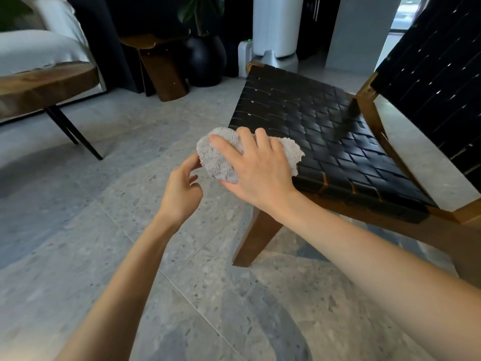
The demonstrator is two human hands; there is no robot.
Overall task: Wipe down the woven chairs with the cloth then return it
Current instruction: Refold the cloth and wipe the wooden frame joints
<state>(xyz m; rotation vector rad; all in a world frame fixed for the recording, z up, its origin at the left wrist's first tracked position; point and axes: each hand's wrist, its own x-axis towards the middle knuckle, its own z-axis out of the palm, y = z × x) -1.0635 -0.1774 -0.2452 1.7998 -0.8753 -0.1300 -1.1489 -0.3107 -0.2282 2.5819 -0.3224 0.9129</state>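
Cloth (pixel 218 160), one, in right hand (pixel 260 174) touches one chair (pixel 325 131).

Open floor (pixel 130 256) left of chair (pixel 325 131)

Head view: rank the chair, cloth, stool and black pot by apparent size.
1. chair, by far.
2. cloth and stool: about alike; the cloth is nearer and partly under the right hand, so unranked.
3. pot.
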